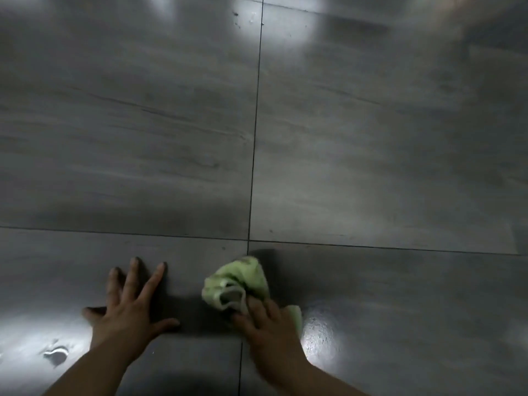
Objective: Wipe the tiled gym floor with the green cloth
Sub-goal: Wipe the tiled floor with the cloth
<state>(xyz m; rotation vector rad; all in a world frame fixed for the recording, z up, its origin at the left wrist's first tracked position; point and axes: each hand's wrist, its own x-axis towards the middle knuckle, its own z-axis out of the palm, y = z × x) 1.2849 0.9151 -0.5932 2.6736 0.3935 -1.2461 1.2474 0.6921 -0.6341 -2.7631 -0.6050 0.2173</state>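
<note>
Green cloth (240, 281) bunched on the tiled floor (371, 138), lower centre of the frame, just below where the grout lines (249, 240) cross.

Pressed down under the right hand (265, 324), blurred, fingers fairly straight over the near part, one corner poking out at right. Left hand (128, 312) just to the left, flat on the tile, fingers spread wide, holding nothing. Glare patches lower left, lower right, top centre; a wet-looking mark (55, 352) lower left; specks (243, 17) near top.
</note>
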